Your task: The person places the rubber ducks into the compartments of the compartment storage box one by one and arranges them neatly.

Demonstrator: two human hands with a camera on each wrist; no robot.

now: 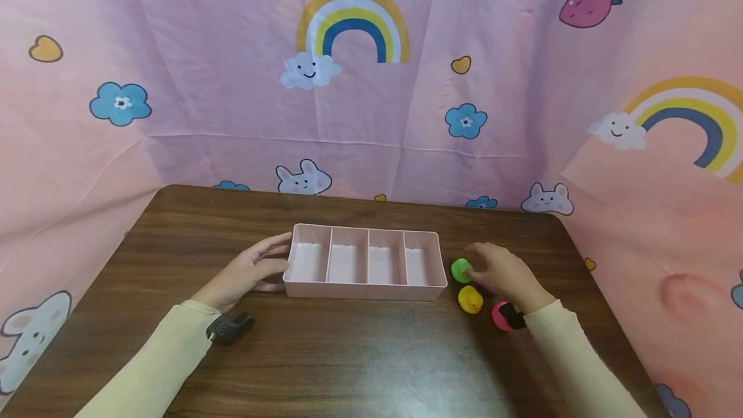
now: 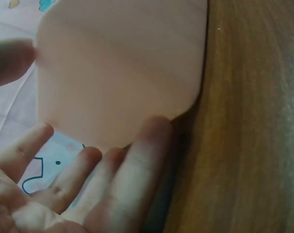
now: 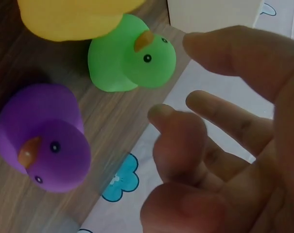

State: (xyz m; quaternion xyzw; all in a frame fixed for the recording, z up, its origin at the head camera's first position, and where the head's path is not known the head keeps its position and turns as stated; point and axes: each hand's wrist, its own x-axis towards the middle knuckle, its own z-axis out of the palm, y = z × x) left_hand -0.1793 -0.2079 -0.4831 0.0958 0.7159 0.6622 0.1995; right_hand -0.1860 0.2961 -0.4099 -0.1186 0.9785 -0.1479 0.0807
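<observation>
A pale pink box (image 1: 366, 291) with a row of compartments sits on the table. At its left end, my left hand (image 1: 249, 273) rests with fingertips and thumb against the end wall, which fills much of the left wrist view. My right hand (image 1: 504, 274) hovers over the toy ducks right of the box, its fingers loosely bent and nothing held. Closest to it is the green duck (image 3: 154, 60), apart from the fingertips in the right wrist view. A purple duck (image 3: 59, 155) is mostly hidden under that hand in the head view. The yellow duck (image 1: 470, 300) stands nearer the front.
A pink duck (image 1: 500, 317) lies below the right wrist, partly covered by a black wrist strap (image 1: 512, 316). The brown wooden table (image 1: 325, 360) ends at a patterned cloth backdrop (image 1: 244, 95) behind and at the sides.
</observation>
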